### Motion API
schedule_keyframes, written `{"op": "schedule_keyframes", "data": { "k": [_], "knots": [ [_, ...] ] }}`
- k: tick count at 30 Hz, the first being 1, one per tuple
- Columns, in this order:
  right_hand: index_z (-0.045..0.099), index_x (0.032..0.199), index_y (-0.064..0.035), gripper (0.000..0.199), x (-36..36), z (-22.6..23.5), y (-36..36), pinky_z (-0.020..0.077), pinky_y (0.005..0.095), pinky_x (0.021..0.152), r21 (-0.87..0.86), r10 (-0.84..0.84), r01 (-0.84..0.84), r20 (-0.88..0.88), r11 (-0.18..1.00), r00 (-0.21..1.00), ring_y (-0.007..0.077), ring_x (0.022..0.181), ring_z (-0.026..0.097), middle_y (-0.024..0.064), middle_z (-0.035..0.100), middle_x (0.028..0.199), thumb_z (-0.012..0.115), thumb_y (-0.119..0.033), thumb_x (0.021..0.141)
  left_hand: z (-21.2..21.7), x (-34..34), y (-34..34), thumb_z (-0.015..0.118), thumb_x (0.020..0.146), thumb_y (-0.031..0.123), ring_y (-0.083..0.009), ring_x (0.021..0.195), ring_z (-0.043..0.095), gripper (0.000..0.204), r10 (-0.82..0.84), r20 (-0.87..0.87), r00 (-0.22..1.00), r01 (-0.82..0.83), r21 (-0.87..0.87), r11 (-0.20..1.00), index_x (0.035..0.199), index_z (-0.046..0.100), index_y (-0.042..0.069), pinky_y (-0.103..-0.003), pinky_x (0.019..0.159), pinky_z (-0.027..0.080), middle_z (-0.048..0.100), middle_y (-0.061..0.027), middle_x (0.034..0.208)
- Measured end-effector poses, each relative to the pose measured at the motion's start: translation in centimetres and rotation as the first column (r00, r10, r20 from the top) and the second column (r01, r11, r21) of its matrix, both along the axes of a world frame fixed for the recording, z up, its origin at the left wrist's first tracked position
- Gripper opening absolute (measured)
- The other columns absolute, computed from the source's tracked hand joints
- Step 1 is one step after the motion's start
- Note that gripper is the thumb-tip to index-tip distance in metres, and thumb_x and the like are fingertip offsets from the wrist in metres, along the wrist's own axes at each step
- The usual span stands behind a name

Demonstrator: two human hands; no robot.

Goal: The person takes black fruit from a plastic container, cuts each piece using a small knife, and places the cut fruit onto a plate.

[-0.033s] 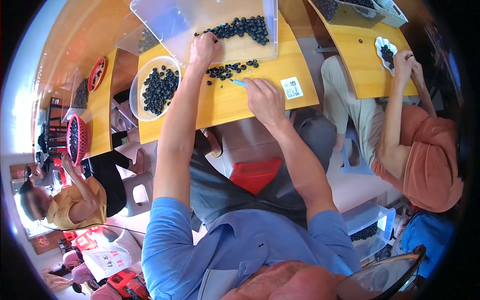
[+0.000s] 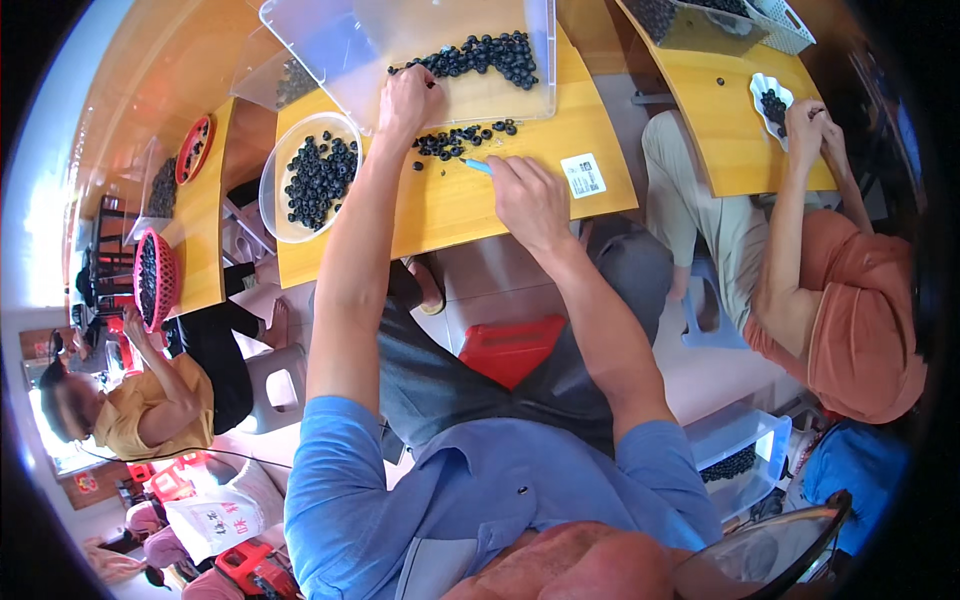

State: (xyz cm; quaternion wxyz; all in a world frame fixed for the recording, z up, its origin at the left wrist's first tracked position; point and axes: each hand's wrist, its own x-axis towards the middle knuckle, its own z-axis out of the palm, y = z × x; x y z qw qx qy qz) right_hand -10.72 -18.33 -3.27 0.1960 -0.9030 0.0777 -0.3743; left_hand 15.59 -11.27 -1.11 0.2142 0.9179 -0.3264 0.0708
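A small pile of blueberries (image 2: 462,138) is lying on the yellow desk (image 2: 470,205); the left hand (image 2: 408,100) is cupping over them, the right hand (image 2: 528,200) is gripping a thin blue tool (image 2: 476,166). The round bowl (image 2: 318,180) is sitting nearly full (many berries in the clear tray (image 2: 455,55) still waiting).

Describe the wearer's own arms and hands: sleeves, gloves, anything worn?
Short blue sleeves end above the elbows; both forearms are bare. The left hand and right hand are ungloved. No watch, ring or band shows. The shirt is a blue button-up with a collar.
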Motion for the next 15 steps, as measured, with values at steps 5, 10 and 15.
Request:
{"op": "schedule_keyframes", "data": {
  "k": [5,10,15],
  "knots": [
    [0.073,0.101,-0.0038,0.020,0.0,0.0,0.1,0.0570,0.0415,0.067,0.014,0.000,0.000,0.029,1.000,1.000,0.0277,0.079,0.069,0.0084,0.069,0.083,0.066,-0.003,0.082,1.4,-3.4,2.3,0.072,0.092,0.024,-0.0254,0.084,0.074,0.027,-0.098,-0.160,0.982,0.054,-0.255,0.965,0.111,0.075,0.005,-0.037,0.082,0.060,0.076,-0.0163,0.092],
    [0.073,0.101,-0.0068,0.017,0.1,0.2,0.2,0.0561,0.0430,0.067,0.039,0.007,-0.009,0.035,0.999,0.999,0.0285,0.078,0.069,0.0078,0.068,0.085,0.069,-0.005,0.084,1.4,-7.7,5.7,0.064,0.103,0.015,-0.0222,0.084,0.075,0.023,-0.469,-0.714,0.519,-0.434,-0.693,0.575,0.112,0.068,-0.006,-0.028,0.076,0.063,0.075,-0.0192,0.097],
    [0.073,0.101,-0.0068,0.016,0.2,-0.1,0.0,0.0559,0.0429,0.067,0.013,0.010,-0.010,0.037,1.000,0.999,0.0281,0.078,0.068,0.0076,0.069,0.084,0.071,-0.006,0.085,0.6,-9.8,8.4,0.069,0.099,0.007,-0.0251,0.090,0.076,0.021,-0.619,-0.714,0.327,-0.640,-0.649,0.411,0.115,0.065,-0.007,-0.027,0.080,0.064,0.075,-0.0217,0.105]
  ]
}}
